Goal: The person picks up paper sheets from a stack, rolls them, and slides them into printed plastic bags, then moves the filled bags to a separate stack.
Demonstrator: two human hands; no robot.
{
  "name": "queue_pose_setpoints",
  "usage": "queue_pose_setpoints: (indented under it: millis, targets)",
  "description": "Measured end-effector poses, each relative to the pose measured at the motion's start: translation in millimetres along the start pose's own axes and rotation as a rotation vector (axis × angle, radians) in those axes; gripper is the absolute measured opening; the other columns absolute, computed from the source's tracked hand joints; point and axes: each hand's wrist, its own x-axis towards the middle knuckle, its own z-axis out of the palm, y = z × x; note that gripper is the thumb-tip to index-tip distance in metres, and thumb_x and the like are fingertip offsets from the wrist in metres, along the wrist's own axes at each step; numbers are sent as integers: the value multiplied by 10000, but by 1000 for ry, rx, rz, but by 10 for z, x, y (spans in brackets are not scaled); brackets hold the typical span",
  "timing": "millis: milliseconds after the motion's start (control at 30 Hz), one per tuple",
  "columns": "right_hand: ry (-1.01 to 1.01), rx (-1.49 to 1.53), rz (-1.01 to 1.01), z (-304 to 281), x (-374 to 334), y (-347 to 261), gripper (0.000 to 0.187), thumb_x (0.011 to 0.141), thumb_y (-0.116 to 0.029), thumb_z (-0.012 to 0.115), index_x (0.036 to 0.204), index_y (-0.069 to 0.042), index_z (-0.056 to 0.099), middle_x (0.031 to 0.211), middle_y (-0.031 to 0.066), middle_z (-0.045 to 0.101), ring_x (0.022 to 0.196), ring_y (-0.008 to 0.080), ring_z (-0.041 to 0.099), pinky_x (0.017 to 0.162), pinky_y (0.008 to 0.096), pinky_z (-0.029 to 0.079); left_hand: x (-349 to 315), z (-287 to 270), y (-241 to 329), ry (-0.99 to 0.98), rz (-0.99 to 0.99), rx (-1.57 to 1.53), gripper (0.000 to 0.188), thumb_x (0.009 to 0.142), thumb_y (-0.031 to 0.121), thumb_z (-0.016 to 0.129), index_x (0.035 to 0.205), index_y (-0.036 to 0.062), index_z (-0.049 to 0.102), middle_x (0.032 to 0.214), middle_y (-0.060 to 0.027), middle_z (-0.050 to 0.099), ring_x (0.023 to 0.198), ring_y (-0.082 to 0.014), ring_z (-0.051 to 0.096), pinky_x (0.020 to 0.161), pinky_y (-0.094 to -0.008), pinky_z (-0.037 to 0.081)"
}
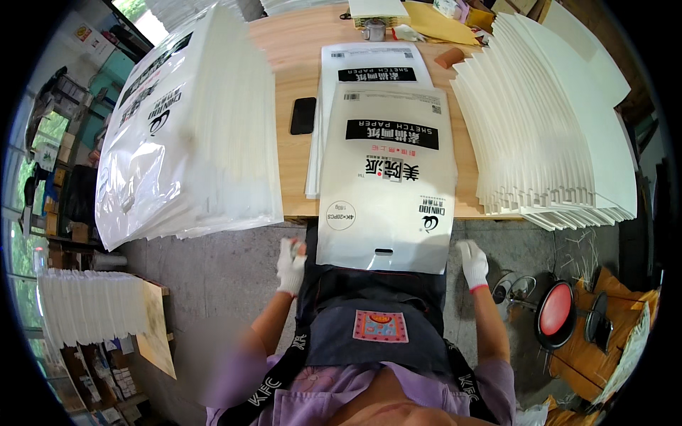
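See the top paper pack [387,177] lying with long axis fore-and-aft, overhanging the table [295,50] between left hand [290,266] and slightly nearer right hand [474,265], both loosely curled beside it, contents impossible to tell.

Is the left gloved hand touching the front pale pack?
Apart. The head view shows dark clothing between the left gloved hand and the front pale pack.

A: Camera position and facing?
B: Head-mounted fisheye, directed downward from above. The dark apron [380,295] lies near, low in view; the tabletop [295,60] recedes toward the upper edge.
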Motion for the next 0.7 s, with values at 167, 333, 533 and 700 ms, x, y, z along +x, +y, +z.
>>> queue_pose_setpoints:
  millis: [167,333,533,700]
  targets:
    - [-142,903,219,455,423,-88,257,948,-216,520,1039,10,602,932,85,661,780,148,629,686,300,496,536,103,401,-336,92,319,383,915,337,597,1164,47,592,1056,-156,656,960,-284,635,827,-344,487]
    - [-489,867,259,519,124,-666,263,961,-194,489,1120,-14,596,850,19,629,683,112,572,611,242,457,777,-130,1513,-335,364,-39,358,959,272,562,1170,-13,606,990,-72,661,921,-108,573,817,-253,471]
    - [-691,1344,130,903,68,-1610,501,938,-305,582,1345,-41,455,1240,53,582,1093,166,579,920,308,474,268,-760,3131,-300,878,27,220,891,161,621,1005,-28,632,931,-130,649,918,-216,627,803,-296,489]
    - [-748,1196,-249,752,564,-3076,504,923,-319,593,1308,-14,478,1247,54,546,1159,149,494,977,321,416,302,-2226,2499,596,1058,-41,321,925,125,544,1230,24,541,1173,-129,588,930,-223,609,793,-363,506]
